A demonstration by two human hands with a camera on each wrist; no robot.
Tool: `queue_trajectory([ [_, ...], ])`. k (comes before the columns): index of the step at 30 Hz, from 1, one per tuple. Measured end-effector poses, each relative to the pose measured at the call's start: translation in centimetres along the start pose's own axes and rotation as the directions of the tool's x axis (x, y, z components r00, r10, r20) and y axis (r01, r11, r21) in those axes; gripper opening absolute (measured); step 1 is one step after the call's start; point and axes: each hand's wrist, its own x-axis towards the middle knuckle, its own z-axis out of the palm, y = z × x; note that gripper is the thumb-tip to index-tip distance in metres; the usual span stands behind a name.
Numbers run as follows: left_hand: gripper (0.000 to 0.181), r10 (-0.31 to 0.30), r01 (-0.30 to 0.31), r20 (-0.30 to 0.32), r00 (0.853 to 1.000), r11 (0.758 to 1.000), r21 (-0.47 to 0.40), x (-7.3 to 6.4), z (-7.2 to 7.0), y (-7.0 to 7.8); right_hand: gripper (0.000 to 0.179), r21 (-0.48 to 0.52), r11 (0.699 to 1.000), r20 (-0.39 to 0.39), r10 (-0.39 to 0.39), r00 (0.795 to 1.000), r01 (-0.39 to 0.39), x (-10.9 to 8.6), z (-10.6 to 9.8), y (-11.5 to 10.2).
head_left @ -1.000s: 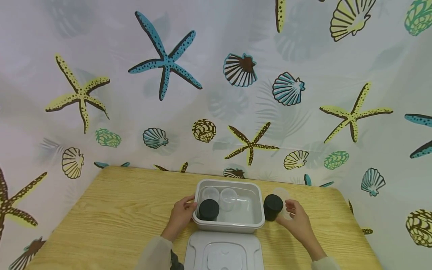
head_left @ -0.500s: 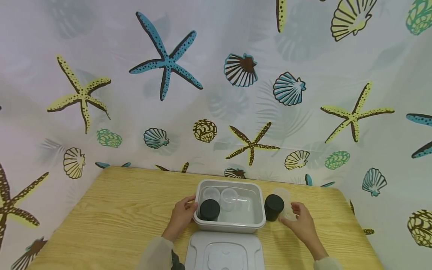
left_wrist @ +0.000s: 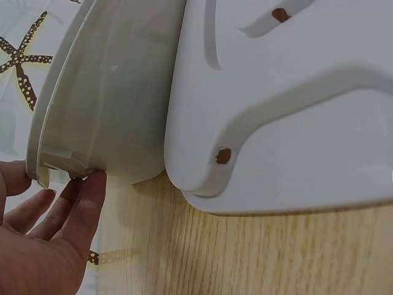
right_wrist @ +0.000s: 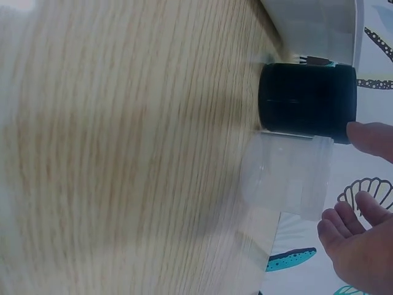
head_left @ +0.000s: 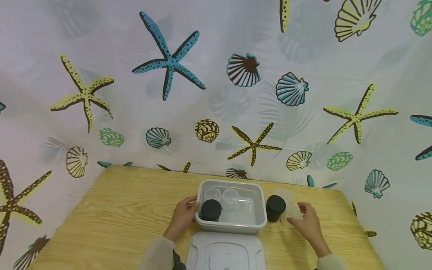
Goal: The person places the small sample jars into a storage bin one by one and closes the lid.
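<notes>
A light grey plastic box [head_left: 236, 226] stands on the table with two clear cups [head_left: 230, 198] and a black-topped cylinder [head_left: 211, 210] inside. At the box's left end my left hand [head_left: 183, 215] grips the rim, with fingers under it in the left wrist view. My right hand [head_left: 306, 223] is at the right, thumb and fingers spread apart beside a clear plastic cup [right_wrist: 285, 172]. No firm grip shows. A black cylinder [right_wrist: 307, 99] stands upright between that cup and the box. Part of the clear cup is faint in the head view.
The box's pale lid [head_left: 226, 253] lies flat on the wooden table [head_left: 135, 210] in front of the box. A curtain [head_left: 216, 93] printed with starfish and shells hangs behind and beside the table.
My right hand has shifted a little to the right, away from the black cylinder. The left hand stays on the box rim. The head view has turned slightly.
</notes>
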Motion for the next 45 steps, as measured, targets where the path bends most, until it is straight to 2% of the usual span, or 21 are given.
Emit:
queue_trajectory([
  [21,0.037,-0.029,0.029,-0.004,1.000,1.000,0.010,0.0,0.0,0.3,0.068,-0.027,0.999,-0.008,0.019,1.000,-0.020,1.1,0.5,1.2],
  [30,0.038,-0.024,0.024,-0.001,1.000,1.000,0.005,-0.1,-0.1,0.3,0.070,-0.044,0.999,-0.001,0.015,1.000,-0.015,1.4,0.9,1.7],
  [45,0.037,-0.023,0.023,-0.008,1.000,1.000,-0.006,-0.1,-0.1,0.3,0.072,-0.013,0.999,0.011,0.030,0.999,-0.030,1.5,1.3,2.1],
])
